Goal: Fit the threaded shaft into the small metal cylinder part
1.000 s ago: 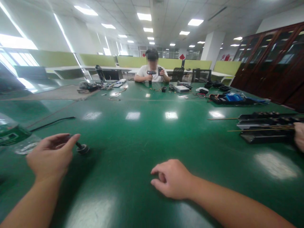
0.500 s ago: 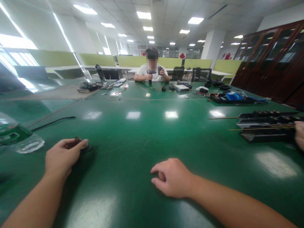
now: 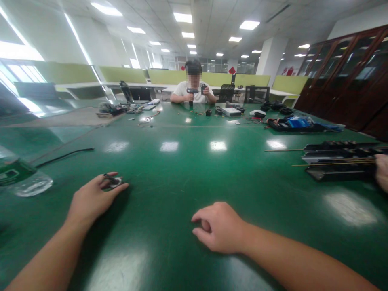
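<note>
On the left of the green table, my left hand has its thumb and fingers around a small dark part with a round, silvery edge. Its exact kind cannot be made out. My right hand rests on the table near the middle, fingers loosely curled, with a gap between thumb and forefinger and nothing visible in it. A clear plastic bottle with a green label lies to the left of my left hand, partly cut off by the frame edge. Behind that hand is a thin black cable.
At right, another person's hand is by long black rails with thin brass-coloured rods. Across the table a person holds a power drill. A black tray with blue items and electronics lie farther back.
My left hand has shifted right with the small part, and its thumb and fingers have spread, showing more of the part. My right hand stays in place.
</note>
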Demonstrator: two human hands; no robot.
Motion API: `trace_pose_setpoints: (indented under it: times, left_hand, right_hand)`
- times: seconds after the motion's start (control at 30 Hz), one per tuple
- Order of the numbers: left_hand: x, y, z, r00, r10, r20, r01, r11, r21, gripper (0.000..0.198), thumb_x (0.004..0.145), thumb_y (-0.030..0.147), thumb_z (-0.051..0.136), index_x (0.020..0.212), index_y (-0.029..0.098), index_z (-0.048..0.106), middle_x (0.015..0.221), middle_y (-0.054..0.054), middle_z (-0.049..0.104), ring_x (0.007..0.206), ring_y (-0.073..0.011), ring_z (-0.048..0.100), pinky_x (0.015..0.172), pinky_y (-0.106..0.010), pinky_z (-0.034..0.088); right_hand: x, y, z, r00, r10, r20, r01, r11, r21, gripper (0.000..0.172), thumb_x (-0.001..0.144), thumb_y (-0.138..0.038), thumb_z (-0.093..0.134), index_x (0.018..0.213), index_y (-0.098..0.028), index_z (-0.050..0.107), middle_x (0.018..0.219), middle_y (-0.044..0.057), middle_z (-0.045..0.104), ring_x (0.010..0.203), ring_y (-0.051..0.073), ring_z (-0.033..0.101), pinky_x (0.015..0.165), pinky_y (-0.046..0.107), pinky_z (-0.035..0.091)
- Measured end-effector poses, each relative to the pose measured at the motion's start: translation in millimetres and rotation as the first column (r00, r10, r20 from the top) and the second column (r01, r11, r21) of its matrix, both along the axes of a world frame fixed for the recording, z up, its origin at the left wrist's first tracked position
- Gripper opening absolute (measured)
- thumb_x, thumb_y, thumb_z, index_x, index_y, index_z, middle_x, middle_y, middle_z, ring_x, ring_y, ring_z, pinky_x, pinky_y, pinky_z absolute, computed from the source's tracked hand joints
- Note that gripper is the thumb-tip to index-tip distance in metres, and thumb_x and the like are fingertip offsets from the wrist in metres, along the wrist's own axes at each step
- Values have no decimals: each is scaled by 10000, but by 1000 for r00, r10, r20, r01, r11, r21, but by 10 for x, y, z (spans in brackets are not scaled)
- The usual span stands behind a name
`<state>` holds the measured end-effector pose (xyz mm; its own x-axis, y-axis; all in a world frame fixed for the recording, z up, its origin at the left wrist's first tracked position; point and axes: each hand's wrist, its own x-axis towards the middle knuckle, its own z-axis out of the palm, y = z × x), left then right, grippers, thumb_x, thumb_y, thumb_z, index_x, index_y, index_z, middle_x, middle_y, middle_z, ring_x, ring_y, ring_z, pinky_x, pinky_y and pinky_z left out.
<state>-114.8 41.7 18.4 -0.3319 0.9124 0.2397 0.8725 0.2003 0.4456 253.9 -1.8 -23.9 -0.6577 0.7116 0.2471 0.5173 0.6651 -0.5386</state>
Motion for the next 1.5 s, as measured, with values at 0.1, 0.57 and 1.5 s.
trace_pose_setpoints:
  times: [0.1, 0.57, 1.5]
  left_hand:
    - [463, -59, 16, 989, -146, 35, 146, 989, -19, 511, 784, 534, 677, 1171, 203, 637, 1072, -64, 730, 1027, -269, 663, 953, -413, 485]
    - [1322, -382, -266, 544, -836, 73, 838, 545, -6, 369, 861, 392, 696, 1206, 286, 619, 1065, -43, 682, 979, -210, 619, 873, -355, 489]
    - [1432, -439, -256, 548, -828, 120, 835, 550, -19, 208, 901, 389, 633, 1003, 211, 598, 937, -35, 632, 868, -192, 584, 779, -310, 439]
  right_hand:
    - [0, -1, 4, 1000, -23, -12, 22, 999, -23, 203, 860, -345, 643, 1016, -236, 711, 657, -48, 687, 626, 140, 629, 674, 271, 416]
    - [0, -15, 56, 980, -183, -76, 171, 975, -140, 304, 797, -278, 686, 1069, -246, 552, 759, -46, 669, 628, 141, 605, 595, 245, 381]
    - [6, 38, -16, 989, -83, -121, 79, 996, -42, 70, 860, -245, 648, 880, -194, 692, 803, 14, 690, 707, 155, 606, 661, 259, 416]
